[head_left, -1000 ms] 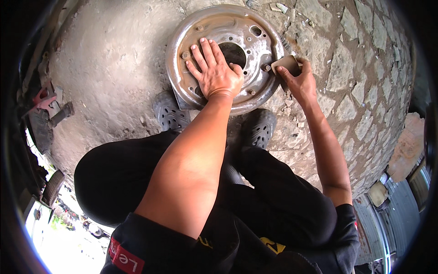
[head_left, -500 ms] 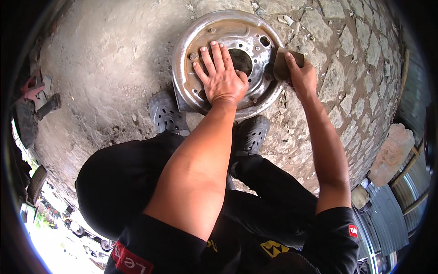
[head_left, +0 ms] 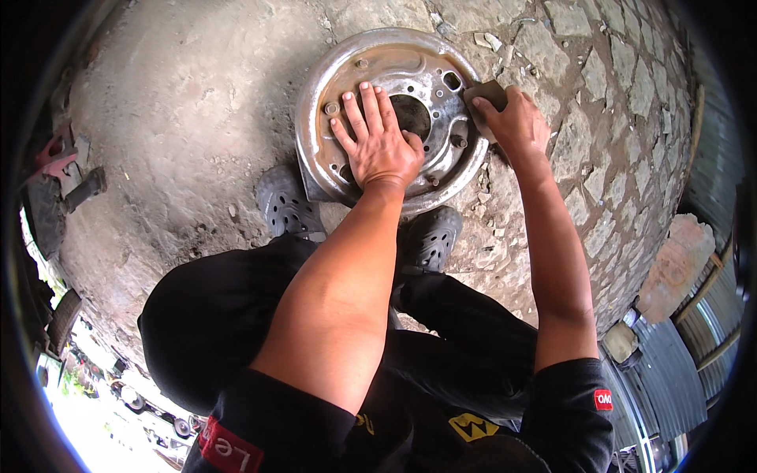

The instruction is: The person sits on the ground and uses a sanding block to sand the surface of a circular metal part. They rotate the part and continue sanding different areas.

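A round metal brake backing plate [head_left: 410, 61], part shiny and part rust-brown, with bolts, small holes and a large centre hole, lies on the ground in front of my feet. My left hand [head_left: 384, 150] rests palm down on its face, fingers spread, left of the centre hole. In my right hand [head_left: 520, 126] is a folded brown piece of sandpaper [head_left: 489, 94], pinched between thumb and fingers. The sandpaper touches the plate's right rim, and its underside is hidden.
Grey clogs [head_left: 287, 206] stand close to the plate's near edge. Smooth hard ground extends left, while rough stone paving [head_left: 579, 142] with loose chips lies right. A red tool-like object [head_left: 55, 154] sits far left; corrugated metal sheets [head_left: 670, 378] and a stone slab [head_left: 676, 268] are far right.
My right hand has shifted slightly left and turned, moving the sandpaper along the plate's right rim. The left hand stays flat on the plate; the view has shifted a little.
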The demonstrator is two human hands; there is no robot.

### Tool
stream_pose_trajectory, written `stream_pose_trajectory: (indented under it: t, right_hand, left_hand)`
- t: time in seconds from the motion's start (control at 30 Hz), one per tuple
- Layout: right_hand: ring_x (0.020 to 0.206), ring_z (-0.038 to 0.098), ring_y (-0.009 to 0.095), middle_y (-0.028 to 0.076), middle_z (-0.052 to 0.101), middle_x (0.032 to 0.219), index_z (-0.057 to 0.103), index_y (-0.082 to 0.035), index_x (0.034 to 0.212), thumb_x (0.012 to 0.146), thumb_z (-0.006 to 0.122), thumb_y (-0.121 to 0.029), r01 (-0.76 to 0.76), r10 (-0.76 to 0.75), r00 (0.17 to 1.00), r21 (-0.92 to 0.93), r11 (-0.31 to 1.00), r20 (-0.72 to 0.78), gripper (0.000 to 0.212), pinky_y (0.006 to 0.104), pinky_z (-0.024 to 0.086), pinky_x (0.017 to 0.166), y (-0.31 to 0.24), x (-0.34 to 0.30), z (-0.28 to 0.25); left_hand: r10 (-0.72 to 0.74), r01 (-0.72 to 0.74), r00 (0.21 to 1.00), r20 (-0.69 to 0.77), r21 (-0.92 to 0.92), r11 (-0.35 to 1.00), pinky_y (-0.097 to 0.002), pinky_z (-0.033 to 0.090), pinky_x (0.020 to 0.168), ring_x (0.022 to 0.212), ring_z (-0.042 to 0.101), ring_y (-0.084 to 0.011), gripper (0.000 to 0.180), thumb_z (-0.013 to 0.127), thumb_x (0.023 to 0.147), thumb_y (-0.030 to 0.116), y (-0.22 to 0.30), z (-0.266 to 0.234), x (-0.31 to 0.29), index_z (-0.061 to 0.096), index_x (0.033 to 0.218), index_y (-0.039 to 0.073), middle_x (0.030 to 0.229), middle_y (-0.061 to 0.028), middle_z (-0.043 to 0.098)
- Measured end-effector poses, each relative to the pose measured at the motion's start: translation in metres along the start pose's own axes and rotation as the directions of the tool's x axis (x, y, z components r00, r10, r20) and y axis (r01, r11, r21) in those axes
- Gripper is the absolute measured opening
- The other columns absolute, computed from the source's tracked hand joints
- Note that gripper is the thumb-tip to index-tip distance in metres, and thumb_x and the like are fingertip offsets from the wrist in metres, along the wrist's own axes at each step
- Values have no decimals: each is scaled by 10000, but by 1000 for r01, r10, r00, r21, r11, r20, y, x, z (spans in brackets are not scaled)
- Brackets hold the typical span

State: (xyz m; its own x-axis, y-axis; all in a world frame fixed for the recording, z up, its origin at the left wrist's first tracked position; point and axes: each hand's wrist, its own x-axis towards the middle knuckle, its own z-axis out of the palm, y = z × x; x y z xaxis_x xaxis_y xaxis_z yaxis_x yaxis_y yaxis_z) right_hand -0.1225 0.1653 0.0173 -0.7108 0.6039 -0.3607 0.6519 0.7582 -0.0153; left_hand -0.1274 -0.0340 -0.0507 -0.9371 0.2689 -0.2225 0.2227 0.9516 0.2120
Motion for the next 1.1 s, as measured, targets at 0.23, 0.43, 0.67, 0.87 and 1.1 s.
stream_pose_trajectory:
  t: [0.23,0.43,0.67,0.87,1.1]
  right_hand:
    - [1021,702,361,151,741,1070,699,-124,1151,829,720,-577,-197,160,947,112,974,278,557,463,544,874,9,-10,9]
    - [1017,700,394,235,728,1048,649,-49,1159,783,799,-542,-285,270,958,273,919,92,638,474,539,882,3,-50,40]
    - [1052,667,438,267,700,1081,474,-53,1273,795,805,-478,-321,344,939,407,855,19,720,481,512,906,-5,-57,51]
    - [982,665,481,290,694,1025,466,-44,1193,882,722,-453,-154,210,973,410,899,-96,574,527,504,866,6,-60,70]
    - [934,666,492,279,704,959,548,-50,1067,942,648,-433,-170,221,970,371,913,-101,415,539,508,821,5,-62,74]
  left_hand:
    - [-8,9,1000,-8,11,1000,-586,2,1218,1558,2,-362,849,485,854,364,-2,-2,0,219,1597,50,1697,-115,92]
    - [-20,20,998,59,-2,1000,-599,-31,1215,1558,-46,-358,864,502,867,362,1,-6,3,180,1610,61,1702,-98,53]
    - [-4,4,1000,-27,2,1000,-594,-1,1215,1560,1,-353,847,483,847,362,-2,2,-1,233,1594,49,1696,-115,97]
    - [-2,2,999,-40,-2,1000,-595,-2,1215,1557,5,-366,850,483,849,369,-2,3,0,235,1592,41,1695,-121,98]
    - [-6,5,1000,-30,-15,1000,-592,-7,1217,1557,3,-366,851,481,851,365,-1,3,1,223,1595,42,1696,-121,92]
